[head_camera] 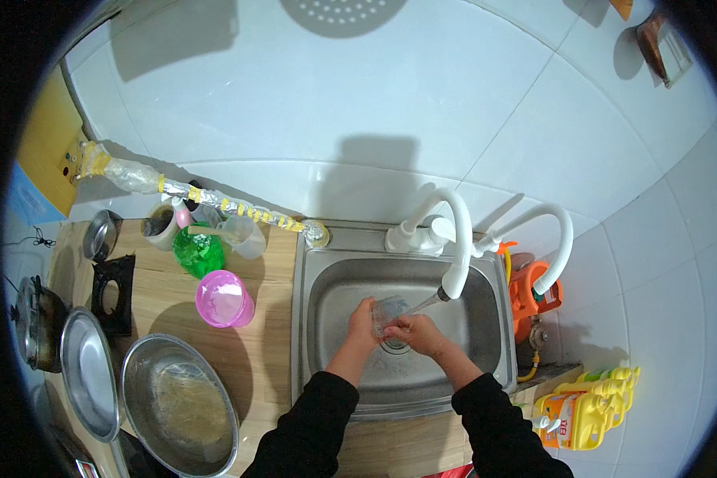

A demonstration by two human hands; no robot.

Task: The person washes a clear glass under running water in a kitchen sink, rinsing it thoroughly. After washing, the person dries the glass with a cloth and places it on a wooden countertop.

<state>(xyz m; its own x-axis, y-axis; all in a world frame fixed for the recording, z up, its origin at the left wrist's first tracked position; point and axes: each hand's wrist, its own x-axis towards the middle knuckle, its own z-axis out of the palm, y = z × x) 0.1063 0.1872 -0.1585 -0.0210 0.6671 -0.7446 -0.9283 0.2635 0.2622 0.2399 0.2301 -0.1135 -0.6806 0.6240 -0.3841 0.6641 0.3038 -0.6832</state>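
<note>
A clear drinking glass lies tilted between my hands, above the drain of the stainless steel sink. My left hand grips the glass from its left side. From the right, my right hand touches its lower edge with the fingertips. A white gooseneck faucet stands at the sink's back rim, and a thin stream of water runs from its dark nozzle to the glass. Part of the drain strainer shows below the glass.
On the left counter stand a pink plastic cup, a green bottle, a translucent measuring cup and a large metal bowl. Right of the sink are a second white spout, an orange gas cylinder and yellow detergent jugs.
</note>
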